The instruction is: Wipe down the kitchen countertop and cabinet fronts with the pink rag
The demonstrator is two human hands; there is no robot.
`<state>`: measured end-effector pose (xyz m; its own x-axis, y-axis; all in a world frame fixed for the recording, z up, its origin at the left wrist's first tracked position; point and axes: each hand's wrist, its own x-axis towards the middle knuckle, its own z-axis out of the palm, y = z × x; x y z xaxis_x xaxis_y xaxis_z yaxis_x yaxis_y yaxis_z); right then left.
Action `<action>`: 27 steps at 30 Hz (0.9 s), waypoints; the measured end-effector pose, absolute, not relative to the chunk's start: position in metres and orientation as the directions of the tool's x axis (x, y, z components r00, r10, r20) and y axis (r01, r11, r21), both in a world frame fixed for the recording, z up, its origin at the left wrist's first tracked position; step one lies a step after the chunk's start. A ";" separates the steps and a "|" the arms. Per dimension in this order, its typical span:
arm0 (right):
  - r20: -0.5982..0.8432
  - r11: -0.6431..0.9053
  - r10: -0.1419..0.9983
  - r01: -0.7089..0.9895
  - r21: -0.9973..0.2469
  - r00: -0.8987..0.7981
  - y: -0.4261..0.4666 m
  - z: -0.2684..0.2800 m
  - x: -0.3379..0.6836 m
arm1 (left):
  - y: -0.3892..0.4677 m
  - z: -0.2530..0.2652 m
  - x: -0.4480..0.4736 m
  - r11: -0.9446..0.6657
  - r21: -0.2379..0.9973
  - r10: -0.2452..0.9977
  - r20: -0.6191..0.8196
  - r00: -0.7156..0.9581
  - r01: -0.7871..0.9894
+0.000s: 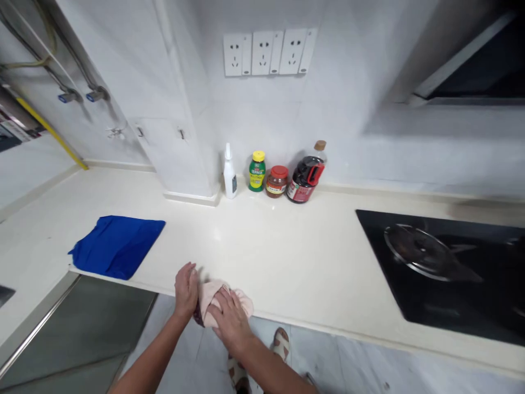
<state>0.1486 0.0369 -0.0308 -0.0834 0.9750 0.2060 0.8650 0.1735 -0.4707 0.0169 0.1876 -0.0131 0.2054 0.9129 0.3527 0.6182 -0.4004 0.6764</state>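
A pale pink cloth (208,291) lies bunched at the front edge of the counter, partly hanging over it, with a dark maroon patch at its lower left. My right hand (232,317) is on top of the cloth, its fingers bent over and gripping the folds. Just left of the cloth, my left hand (186,287) is held edge-on with its fingers stretched out; it is beside the cloth, and whether it touches it is hard to see.
A blue cloth (118,246) lies on the cream counter (287,262) at left. Along the wall stand a white spray bottle (230,178), a green bottle (257,172), a red-lidded jar (276,182) and a dark sauce bottle (307,178). A black cooktop (410,290) is at right.
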 end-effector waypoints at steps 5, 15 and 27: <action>0.264 0.029 0.962 0.935 -0.354 0.070 -0.010 -0.050 0.194 | 0.196 -0.024 0.033 -0.458 0.636 0.889 0.333 0.314 0.622; 0.302 -0.341 0.875 0.924 -0.173 0.379 -0.175 -0.076 0.359 | 0.193 -0.022 0.038 -0.484 0.521 0.875 0.310 0.373 0.703; 0.210 -0.834 0.522 0.547 -0.077 0.826 -0.276 -0.034 0.512 | 0.194 -0.017 0.048 -0.464 0.375 0.884 0.249 0.395 0.803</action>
<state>0.5117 -0.2761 -0.0344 0.8265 0.5223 0.2101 0.5465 -0.8339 -0.0767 0.0485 0.1945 -0.0166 0.3947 0.8845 0.2489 0.8026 -0.4637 0.3752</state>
